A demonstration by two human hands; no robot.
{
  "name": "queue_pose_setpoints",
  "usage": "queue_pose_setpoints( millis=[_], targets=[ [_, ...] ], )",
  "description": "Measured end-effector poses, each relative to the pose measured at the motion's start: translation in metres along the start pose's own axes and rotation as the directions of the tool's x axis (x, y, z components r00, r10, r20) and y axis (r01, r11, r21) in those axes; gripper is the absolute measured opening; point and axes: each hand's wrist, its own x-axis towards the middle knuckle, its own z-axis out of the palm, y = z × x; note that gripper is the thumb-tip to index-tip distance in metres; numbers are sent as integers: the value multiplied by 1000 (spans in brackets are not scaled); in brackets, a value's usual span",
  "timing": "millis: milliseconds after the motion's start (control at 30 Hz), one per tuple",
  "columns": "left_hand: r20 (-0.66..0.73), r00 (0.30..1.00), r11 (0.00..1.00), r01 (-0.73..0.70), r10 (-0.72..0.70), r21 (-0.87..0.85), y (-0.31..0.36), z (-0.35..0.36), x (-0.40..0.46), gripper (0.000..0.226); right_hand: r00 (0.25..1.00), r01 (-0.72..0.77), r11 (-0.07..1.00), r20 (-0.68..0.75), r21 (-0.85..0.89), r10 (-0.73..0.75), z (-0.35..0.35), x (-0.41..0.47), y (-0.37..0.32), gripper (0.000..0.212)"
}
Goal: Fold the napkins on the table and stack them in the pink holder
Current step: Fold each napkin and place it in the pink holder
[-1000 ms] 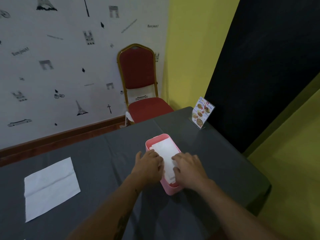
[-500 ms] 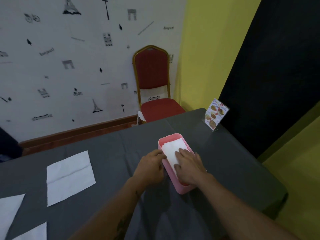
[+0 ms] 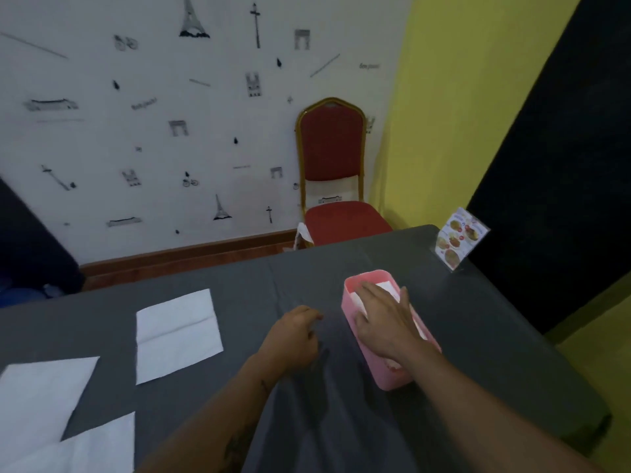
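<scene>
My right hand [image 3: 384, 322] lies flat, palm down, over the pink holder [image 3: 392, 377], fingers straight & slightly spread, pressing on the folded napkin [image 3: 387, 288] inside; only a white strip of it shows past my fingertips at the far end of the holder, plus a bit by my thumb side. Holder sits on the grey tablecloth [image 3: 478, 336], right of centre, long axis running away from me, near end by my wrist. My left hand [image 3: 293, 339] is just left of the holder, not touching it, fingers curled loosely inward, holding nothing, low over the cloth; can't tell if the knuckles actually rest on it. Well to the left, 3 unfolded napkins w/ crease lines lie flat: one napkin [image 3: 176, 334] mid-table, a second napkin [image 3: 37, 401] near the left edge, a third napkin [image 3: 99, 448] at the bottom left, partly cut off by the frame. The second & third look to meet or overlap at a corner, can't say which. Far right corner of the table has a small menu card [image 3: 461, 238] in a clear stand, upright, well apart from the holder. Behind the table a red chair [image 3: 333, 172] w/ gold frame stands against the patterned wall [image 3: 136, 131].
</scene>
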Motion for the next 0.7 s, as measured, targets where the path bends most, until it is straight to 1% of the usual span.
queue_pose_setpoints(
  millis=[67, 167, 300, 400, 567, 633, 700],
  targets=[
    [-49, 997, 997, 65, -67, -28, -24, -11, -14, 43, 998, 38, 997, 42, 72, -41, 4, 7, -26, 58],
    [-114, 979, 985, 165, -170, -53, -62, -25, -36, 42, 984, 104, 989, 136, 110, -119, 22, 15, -65, 60],
    [-179, 930, 947, 310, -321, -88, -112, -36, -64, 43, 945, 209, 976, 242, 69, -219, 58, 27, -115, 63],
    [-234, 883, 913, 399, -408, -84, -144, -40, -83, 44, 908, 271, 961, 317, 55, -274, 81, 34, -145, 63],
    [-273, 815, 848, 530, -512, -8, -187, -42, -107, 53, 874, 347, 938, 355, 26, -333, 109, 41, -184, 60],
    [-264, 806, 832, 555, -530, 23, -200, -42, -112, 57, 866, 374, 927, 359, -2, -348, 120, 44, -195, 59],
    [-260, 797, 821, 570, -546, 24, -210, -42, -116, 59, 865, 386, 922, 358, -28, -352, 130, 46, -202, 64]
  ],
)
